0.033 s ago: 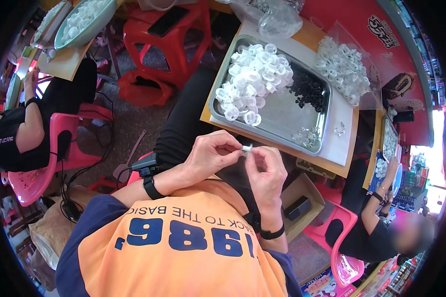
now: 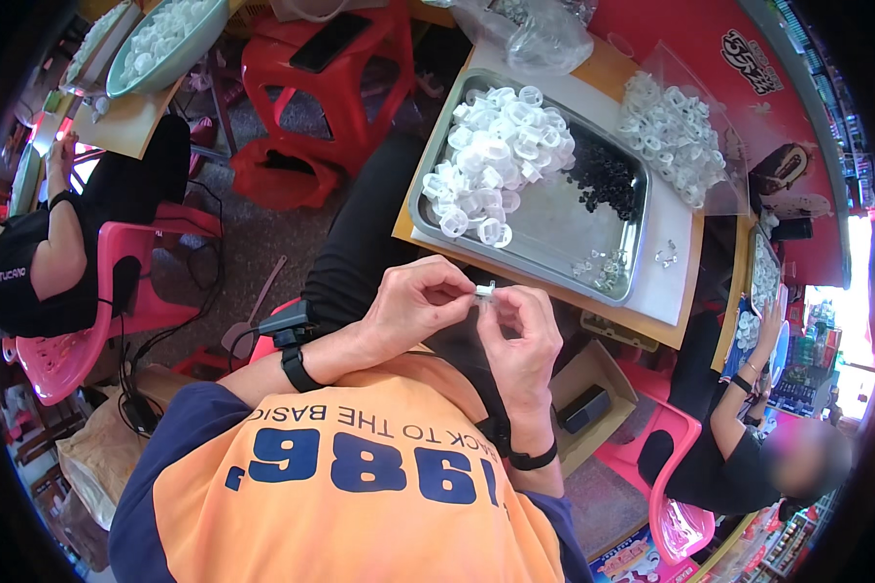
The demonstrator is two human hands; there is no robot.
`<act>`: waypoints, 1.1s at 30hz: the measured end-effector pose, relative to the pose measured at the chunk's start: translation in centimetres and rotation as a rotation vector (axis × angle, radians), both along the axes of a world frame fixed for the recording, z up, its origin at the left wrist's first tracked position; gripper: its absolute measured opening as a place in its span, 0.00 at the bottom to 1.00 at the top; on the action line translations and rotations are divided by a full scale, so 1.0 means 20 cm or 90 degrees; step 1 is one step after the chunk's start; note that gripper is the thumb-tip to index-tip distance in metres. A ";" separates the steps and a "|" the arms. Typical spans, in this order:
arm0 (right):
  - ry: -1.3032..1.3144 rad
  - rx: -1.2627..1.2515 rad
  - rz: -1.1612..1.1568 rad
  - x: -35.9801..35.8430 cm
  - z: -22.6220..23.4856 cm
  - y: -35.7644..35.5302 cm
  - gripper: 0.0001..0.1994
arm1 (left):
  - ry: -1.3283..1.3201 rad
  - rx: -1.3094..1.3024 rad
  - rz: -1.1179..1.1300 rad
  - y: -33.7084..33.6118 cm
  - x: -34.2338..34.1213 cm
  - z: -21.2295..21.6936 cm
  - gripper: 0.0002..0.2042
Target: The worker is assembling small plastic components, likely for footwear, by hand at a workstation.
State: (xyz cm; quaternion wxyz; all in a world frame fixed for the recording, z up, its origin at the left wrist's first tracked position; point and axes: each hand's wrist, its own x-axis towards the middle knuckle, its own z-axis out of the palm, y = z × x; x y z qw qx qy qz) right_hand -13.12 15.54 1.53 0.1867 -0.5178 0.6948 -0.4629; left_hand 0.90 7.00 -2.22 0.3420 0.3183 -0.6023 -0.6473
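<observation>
Above my lap, just off the table's near edge, my left hand (image 2: 413, 306) pinches a small white plastic part (image 2: 485, 290) between thumb and fingertips. Its far end has a thin upright piece, too small to make out. My right hand (image 2: 523, 335) has its thumb and index finger closed together at the part's near right side, seemingly touching it. Beyond them is a metal tray (image 2: 544, 219) with a heap of white ring-shaped plastic pieces (image 2: 506, 141), a patch of small black pieces (image 2: 608, 180) and a few small clear pieces (image 2: 608, 270).
Right of the tray, white plastic pieces (image 2: 671, 126) lie on a clear bag. A plastic bag (image 2: 535, 39) sits at the far edge. Red stools (image 2: 326, 87) stand left, one bearing a phone (image 2: 331, 42). Co-workers sit on pink chairs (image 2: 156, 311) at both sides. An open carton (image 2: 603, 374) is below right.
My right fingertips have shifted very slightly left and down at the white part. My left hand holds its place.
</observation>
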 end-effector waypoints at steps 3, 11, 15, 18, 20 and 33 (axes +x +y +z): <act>0.051 -0.031 -0.012 0.02 -0.01 -0.01 0.12 | 0.001 -0.137 0.027 0.01 -0.02 0.00 0.07; 0.208 -0.149 -0.036 0.01 -0.04 -0.01 0.15 | 0.026 -0.271 0.073 -0.01 -0.06 0.01 0.09; 0.150 -0.163 -0.049 -0.01 -0.06 0.00 0.16 | 0.046 -0.379 0.055 -0.03 -0.07 0.01 0.10; 0.125 -0.168 -0.047 -0.01 -0.05 -0.01 0.17 | 0.064 -0.389 0.045 -0.03 -0.06 0.00 0.11; 0.127 -0.166 -0.039 -0.01 -0.03 -0.02 0.17 | 0.062 -0.388 0.041 -0.02 -0.05 -0.01 0.12; -0.032 -0.102 -0.031 -0.02 -0.06 0.01 0.16 | 0.032 -0.328 0.024 0.02 -0.05 0.03 0.11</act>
